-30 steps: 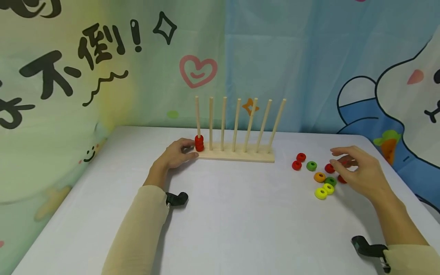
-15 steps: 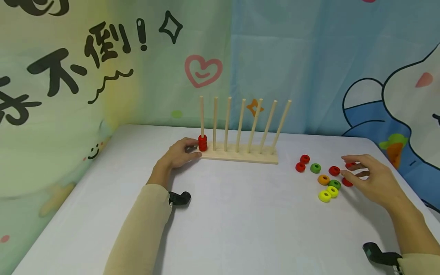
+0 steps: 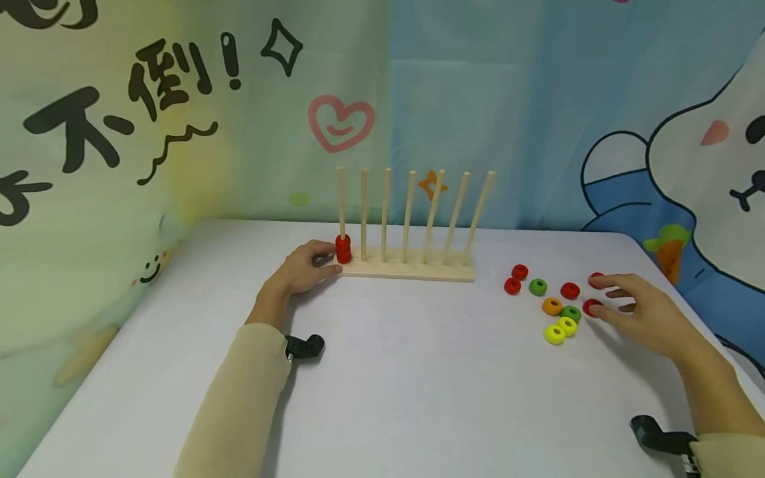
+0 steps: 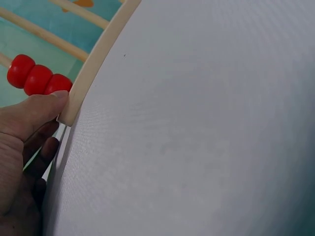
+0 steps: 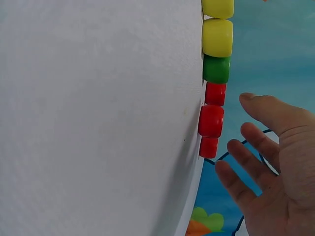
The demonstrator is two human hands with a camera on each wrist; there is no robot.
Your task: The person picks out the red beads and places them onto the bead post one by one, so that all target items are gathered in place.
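the right grip (image 3: 648, 320) is released, thumb and fingers parted around nothing, over the right side of the tabletop (image 3: 418, 372). a near red bead (image 3: 589, 307) lies just left of its thumb tip, a far red bead (image 3: 595, 275) by the index fingertip; this hand is clearly the closer one. well to the left, the left grip (image 3: 306, 267) pinches the left end of the peg rack (image 3: 406, 269), long axis left to right, beside three stacked red beads (image 3: 343, 249).

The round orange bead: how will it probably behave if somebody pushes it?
Lying flat, hole upward, the round orange bead would probably slide. Tipped onto its curved side, it might roll. Pushed right, it could bump a nearby round green bead.
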